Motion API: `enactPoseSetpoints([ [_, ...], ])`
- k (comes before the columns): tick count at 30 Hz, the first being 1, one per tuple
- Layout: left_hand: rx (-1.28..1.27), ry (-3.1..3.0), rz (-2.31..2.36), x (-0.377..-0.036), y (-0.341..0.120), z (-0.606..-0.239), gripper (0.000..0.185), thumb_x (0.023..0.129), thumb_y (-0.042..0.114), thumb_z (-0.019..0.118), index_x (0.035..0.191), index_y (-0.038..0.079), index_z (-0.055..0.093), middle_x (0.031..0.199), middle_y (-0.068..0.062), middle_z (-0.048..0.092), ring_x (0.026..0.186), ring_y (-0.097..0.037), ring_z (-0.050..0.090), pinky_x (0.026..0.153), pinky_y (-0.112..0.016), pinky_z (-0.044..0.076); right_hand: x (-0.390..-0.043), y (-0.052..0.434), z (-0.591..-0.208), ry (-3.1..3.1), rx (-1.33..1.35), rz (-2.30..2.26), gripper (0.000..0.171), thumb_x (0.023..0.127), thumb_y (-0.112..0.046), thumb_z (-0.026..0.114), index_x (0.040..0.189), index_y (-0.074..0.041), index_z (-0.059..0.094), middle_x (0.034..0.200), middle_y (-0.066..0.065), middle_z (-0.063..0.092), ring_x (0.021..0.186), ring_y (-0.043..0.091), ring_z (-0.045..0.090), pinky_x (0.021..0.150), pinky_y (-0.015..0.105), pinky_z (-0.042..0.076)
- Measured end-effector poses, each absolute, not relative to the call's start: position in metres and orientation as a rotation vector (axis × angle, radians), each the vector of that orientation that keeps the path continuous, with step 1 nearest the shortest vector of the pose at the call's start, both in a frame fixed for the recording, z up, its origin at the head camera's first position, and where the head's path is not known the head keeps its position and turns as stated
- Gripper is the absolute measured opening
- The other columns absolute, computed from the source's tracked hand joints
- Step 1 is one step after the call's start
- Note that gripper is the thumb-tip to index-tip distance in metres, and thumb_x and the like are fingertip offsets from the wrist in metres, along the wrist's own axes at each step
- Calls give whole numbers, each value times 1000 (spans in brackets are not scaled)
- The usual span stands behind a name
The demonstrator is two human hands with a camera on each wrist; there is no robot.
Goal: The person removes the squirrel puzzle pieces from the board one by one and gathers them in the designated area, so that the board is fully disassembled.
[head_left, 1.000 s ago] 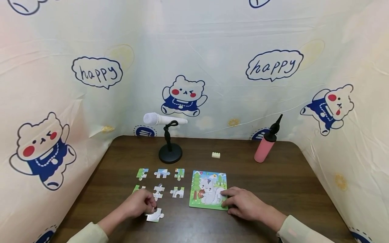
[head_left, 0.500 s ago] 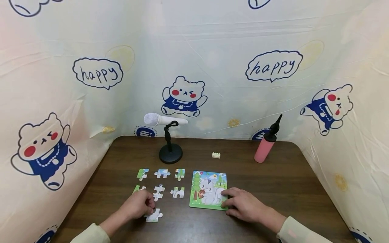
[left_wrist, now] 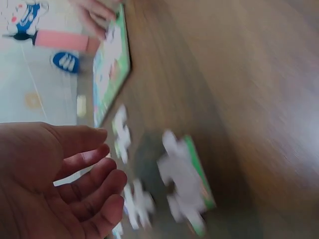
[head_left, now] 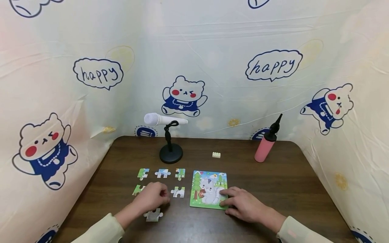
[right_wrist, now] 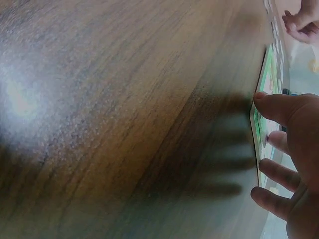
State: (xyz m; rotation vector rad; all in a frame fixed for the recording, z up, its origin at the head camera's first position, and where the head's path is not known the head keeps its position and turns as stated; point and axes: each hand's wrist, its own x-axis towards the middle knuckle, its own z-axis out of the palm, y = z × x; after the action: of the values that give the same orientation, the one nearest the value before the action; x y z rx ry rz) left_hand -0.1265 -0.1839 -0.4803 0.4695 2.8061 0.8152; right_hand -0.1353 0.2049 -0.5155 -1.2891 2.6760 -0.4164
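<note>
My left hand hovers over the left group of jigsaw pieces, its fingers loosely curled and holding nothing in the left wrist view. Below its wrist a white jigsaw piece with a green edge lies on the table. The hand hides the middle piece of the second row in the head view; a blurred piece shows beyond the fingertips in the left wrist view. My right hand rests with spread fingers at the right edge of a square puzzle board, which bears a white squirrel picture.
Several more pieces lie in rows, among them a blue-and-white one and a white-and-green one. Behind them stand a white microphone on a black stand, a small cream toy brick and a pink hand pump.
My left hand has let go of the front jigsaw piece and moved up and to the right, over the second row. The right hand stays at the board's edge.
</note>
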Motion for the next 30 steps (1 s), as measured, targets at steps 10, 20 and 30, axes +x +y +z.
enactPoseSetpoints([
  [10, 661, 2691, 826, -147, -95, -478, 20, 88, 14, 75, 71, 19, 65, 62, 11, 53, 55, -5, 46, 56, -23, 40, -142, 204, -509, 2726, -1162, -465, 27, 97, -35, 71, 123, -28, 74, 144, 3, 58, 130, 23, 57, 104, 50, 50],
  [20, 761, 2716, 621, -164, -30, -491, 20, 78, 16, 78, 98, 14, 75, 82, 8, 66, 74, -6, 57, 71, -25, 50, -168, 211, -510, 2729, -967, -539, 73, 86, -55, 78, 145, -16, 59, 157, 12, 46, 143, 34, 45, 109, 60, 42],
  [30, 707, 2811, 424, -161, -9, -501, 19, 74, 25, 83, 82, 14, 70, 83, 2, 56, 69, -11, 50, 63, -30, 47, -173, 211, -521, 2689, -923, -516, 97, 77, -69, 78, 152, -12, 50, 164, 12, 37, 151, 38, 33, 116, 63, 31],
])
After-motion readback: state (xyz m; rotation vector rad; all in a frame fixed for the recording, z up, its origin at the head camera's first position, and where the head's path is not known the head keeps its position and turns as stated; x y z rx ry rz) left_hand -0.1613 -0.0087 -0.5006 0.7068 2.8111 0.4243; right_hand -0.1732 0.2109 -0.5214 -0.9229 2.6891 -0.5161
